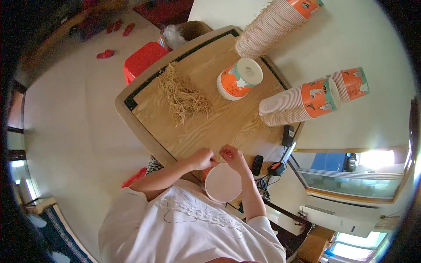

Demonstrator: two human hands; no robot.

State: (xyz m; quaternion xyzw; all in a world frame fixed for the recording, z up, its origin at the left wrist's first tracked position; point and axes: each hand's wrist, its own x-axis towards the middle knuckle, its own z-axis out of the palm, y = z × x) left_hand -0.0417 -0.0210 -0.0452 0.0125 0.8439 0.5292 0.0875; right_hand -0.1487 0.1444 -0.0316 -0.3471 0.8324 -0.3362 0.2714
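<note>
A paper bucket, its white open mouth facing up and a bit of orange side showing, rests against my shirt at the table's near edge. My left hand and my right hand meet at its far rim, both with fingers pinched closed. Between them a thin tan strand of twine shows faintly; its ends are hidden by my fingers. Farther off lies a loose tangled pile of tan twine. Beyond the pile, to its right, a short stack of orange and white paper buckets stands upside down.
Two long bucket stacks fringed with twine, one leaning stack and one lying stack, fill the table's far and right sides, with another stack behind. A black adapter, cables and a dark device sit right. A red stool stands left.
</note>
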